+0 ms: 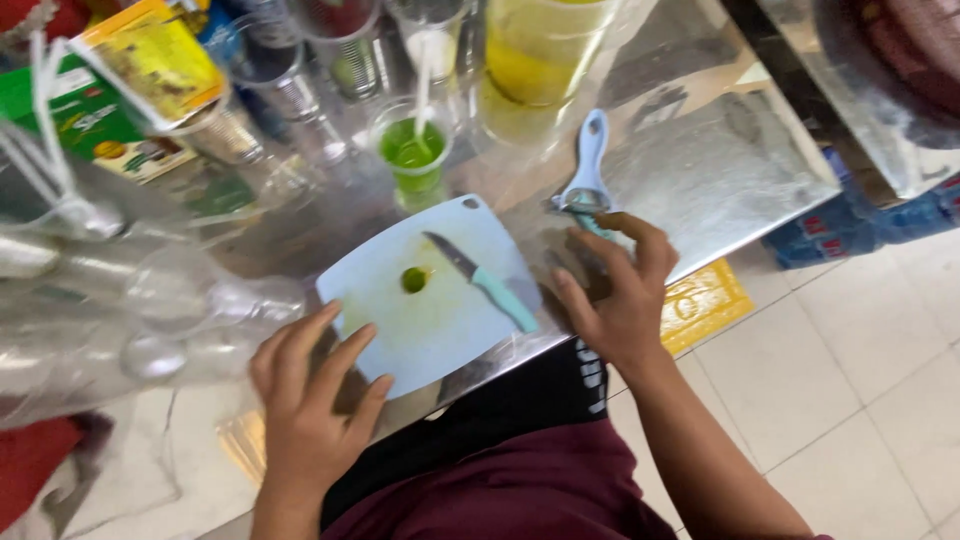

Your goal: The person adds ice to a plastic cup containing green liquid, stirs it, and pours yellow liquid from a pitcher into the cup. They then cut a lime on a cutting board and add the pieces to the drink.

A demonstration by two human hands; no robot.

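A pale blue cutting board (440, 330) lies on the steel counter in front of me. A small green lime piece (414, 279) sits near its middle. A knife with a teal handle (482, 282) lies diagonally across the board. My left hand (310, 395) rests open at the board's near left corner, fingers spread on its edge. My right hand (612, 295) rests on the counter just right of the board, fingers apart, its fingertips next to a light blue peeler (588, 170). Neither hand holds anything.
A plastic cup of green liquid with a straw (415, 150) stands behind the board. A tall yellow pitcher (540, 60), metal cans and cartons (150, 60) crowd the back. Clear plastic bags (110, 290) lie at left. The counter edge (700, 262) drops to a tiled floor.
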